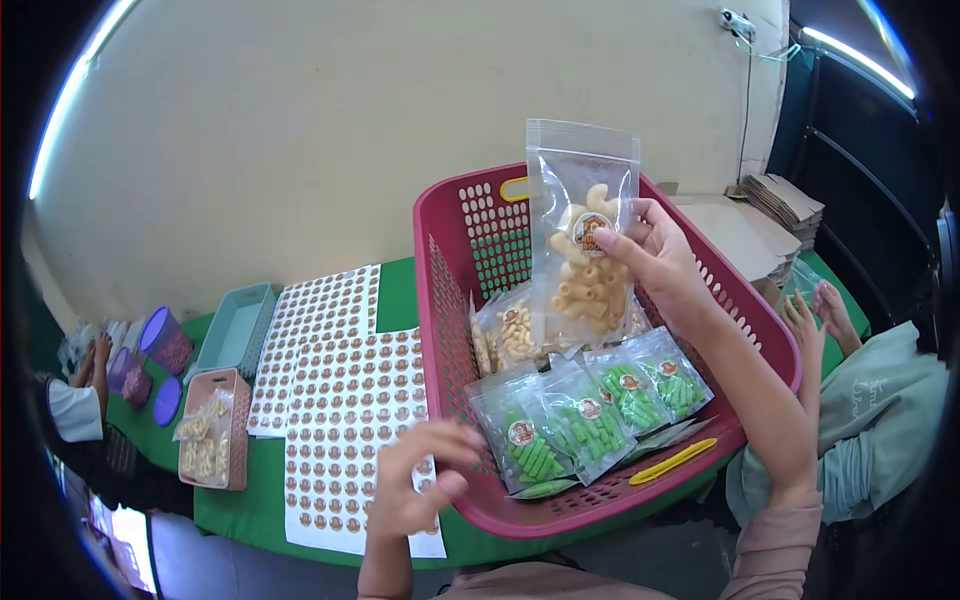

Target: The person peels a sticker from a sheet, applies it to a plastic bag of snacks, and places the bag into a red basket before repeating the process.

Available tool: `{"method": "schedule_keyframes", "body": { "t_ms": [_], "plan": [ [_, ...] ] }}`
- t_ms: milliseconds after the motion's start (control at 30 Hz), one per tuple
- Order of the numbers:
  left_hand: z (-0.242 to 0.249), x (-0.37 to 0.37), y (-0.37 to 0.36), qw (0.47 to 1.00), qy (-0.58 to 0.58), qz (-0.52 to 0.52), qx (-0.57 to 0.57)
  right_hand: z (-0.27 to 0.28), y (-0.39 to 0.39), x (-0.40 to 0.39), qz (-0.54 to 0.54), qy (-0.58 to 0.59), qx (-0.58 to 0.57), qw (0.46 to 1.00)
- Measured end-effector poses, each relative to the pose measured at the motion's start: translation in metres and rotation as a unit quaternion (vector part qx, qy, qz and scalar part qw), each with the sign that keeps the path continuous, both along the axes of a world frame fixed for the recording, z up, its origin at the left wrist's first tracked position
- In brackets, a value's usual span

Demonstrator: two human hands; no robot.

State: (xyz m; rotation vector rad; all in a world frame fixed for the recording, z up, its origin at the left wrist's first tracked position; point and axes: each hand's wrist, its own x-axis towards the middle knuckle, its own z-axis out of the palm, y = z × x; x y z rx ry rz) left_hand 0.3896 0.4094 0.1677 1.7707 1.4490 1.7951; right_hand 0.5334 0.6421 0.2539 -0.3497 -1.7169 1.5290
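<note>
A clear zip pouch of pale elbow-shaped snacks (573, 290), with a round label on its front, hangs upright above the basket. My right hand (665, 258) pinches its right side, thumb on the label. Below, the red plastic basket (436, 330) holds several pouches of green stick-shaped snacks (590, 415) and pouches of pale snacks (517, 333), partly hidden behind the raised one. Holding nothing, my left hand (420, 475) hovers by the basket's near left side, thumb and fingers apart, over the label sheets (340, 440).
Left along the green tablecloth (265, 500) stand a teal basket (238, 330), a pink basket with pouches (238, 440) and purple-lidded tubs (165, 340). Another person's hands (98, 355) show far left. Flat cardboard (785, 205) and a second person's hands (825, 310) are at right.
</note>
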Motion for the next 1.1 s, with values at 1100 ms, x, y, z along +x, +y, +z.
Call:
{"method": "schedule_keyframes", "body": {
  "t_ms": [1100],
  "plan": [
    [-0.047, 0.006, -0.006, 0.992, 0.077, 0.042, 0.093, -0.007, -0.060, -0.014, -0.013, -0.443, 0.530, 0.723]
  ]
}}
